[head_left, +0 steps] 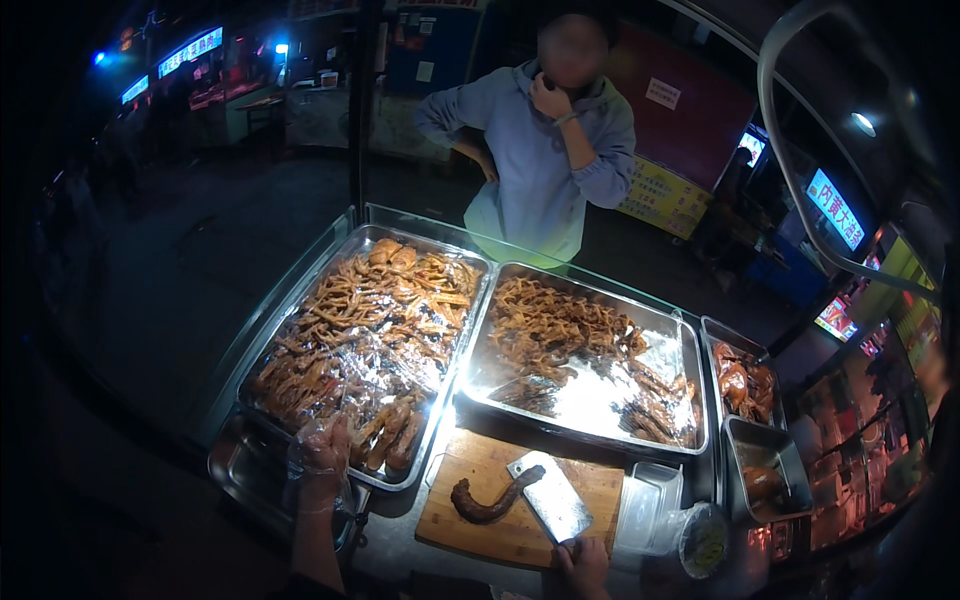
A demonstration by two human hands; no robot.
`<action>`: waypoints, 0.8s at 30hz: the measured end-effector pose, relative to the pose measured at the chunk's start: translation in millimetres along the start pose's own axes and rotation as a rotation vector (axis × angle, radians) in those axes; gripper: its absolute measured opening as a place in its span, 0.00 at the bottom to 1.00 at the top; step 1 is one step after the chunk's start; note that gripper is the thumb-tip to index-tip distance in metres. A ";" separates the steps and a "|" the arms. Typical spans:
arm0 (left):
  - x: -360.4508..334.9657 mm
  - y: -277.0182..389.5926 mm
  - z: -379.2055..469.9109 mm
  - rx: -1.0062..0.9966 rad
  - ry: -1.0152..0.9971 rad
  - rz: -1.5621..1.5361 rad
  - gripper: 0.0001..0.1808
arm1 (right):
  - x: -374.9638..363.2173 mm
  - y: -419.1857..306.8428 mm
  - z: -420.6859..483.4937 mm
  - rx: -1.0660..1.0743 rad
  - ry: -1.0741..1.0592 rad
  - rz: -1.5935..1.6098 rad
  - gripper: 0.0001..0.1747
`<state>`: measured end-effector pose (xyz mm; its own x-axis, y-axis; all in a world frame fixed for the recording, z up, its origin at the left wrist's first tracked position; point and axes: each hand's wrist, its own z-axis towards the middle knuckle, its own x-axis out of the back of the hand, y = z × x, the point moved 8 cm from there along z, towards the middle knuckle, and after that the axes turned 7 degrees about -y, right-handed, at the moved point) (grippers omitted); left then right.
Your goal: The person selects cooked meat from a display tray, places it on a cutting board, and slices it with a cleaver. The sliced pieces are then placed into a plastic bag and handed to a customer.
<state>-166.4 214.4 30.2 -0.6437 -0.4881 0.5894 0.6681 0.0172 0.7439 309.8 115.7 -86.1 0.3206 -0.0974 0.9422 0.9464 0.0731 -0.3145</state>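
Observation:
My right hand (586, 568) grips the handle of a cleaver (553, 496), whose broad blade lies flat on a wooden cutting board (517, 551). A dark curved length of sausage-like cooked meat (480, 514) rests on the board, its upper end meeting the blade. My left hand (322, 448), in a clear plastic glove, is at the near left edge of a steel tray (409, 480). This tray holds braised chicken feet (352, 300), with thick brown meat pieces (394, 435) just right of the glove. Whether my left fingers hold anything is hidden.
A second steel tray (701, 427) of dark cooked pieces stands beyond the board. Right of the board are clear plastic containers (651, 506) and smaller trays (766, 480) with meat. A glass guard (281, 300) edges the stall. A person (525, 150) stands opposite.

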 end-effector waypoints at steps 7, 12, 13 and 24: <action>4.8 28.9 0.8 -0.052 -0.065 -0.036 0.18 | 1.4 -0.6 1.6 -0.011 -0.025 0.021 0.21; 0.9 10.5 -0.5 -0.120 0.005 0.006 0.19 | 2.6 -2.4 1.7 0.002 -0.022 0.021 0.21; 0.4 8.5 -0.6 -0.132 0.016 0.023 0.19 | 1.0 -1.2 1.0 -0.002 -0.023 0.015 0.21; 0.2 -7.4 -2.5 -0.029 -0.022 0.015 0.19 | -4.9 3.8 -0.8 -0.020 -0.023 -0.008 0.22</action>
<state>-170.6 212.0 24.1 -0.6410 -0.4689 0.6077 0.6884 -0.0008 0.7254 311.8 115.6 -92.1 0.3122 -0.0748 0.9471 0.9496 0.0527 -0.3089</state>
